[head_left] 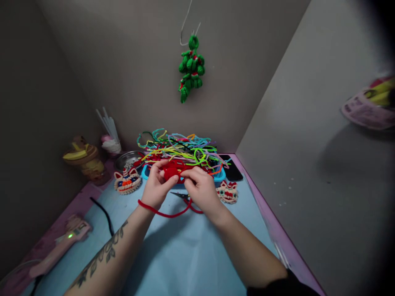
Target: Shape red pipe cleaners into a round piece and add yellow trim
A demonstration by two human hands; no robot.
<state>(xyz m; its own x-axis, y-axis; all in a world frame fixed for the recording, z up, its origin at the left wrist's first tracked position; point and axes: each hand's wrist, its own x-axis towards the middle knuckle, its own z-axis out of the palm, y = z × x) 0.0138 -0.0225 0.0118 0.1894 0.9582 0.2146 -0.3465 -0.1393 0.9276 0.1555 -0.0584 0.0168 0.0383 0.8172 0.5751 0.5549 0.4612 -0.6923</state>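
My left hand [156,187] holds a rounded red fuzzy pipe-cleaner piece [170,173] between thumb and fingers. At its right side, my right hand [202,190] pinches with thumb and forefinger; the exact spot gripped is partly hidden. A long red pipe cleaner [168,216] loops below both hands, from the left wrist toward the right palm. Under the hands lie scissors [179,195] with dark blades, their handles partly covered. Just beyond is a blue basket [219,176] heaped with colourful pipe cleaners [185,150].
Cream animal-face crafts lie left [127,182] and right [227,192]. A metal bowl [129,159], a black phone [233,168] and a glue gun [61,246] with a green light stand around the blue mat [185,259]. A green craft [191,68] hangs on the wall.
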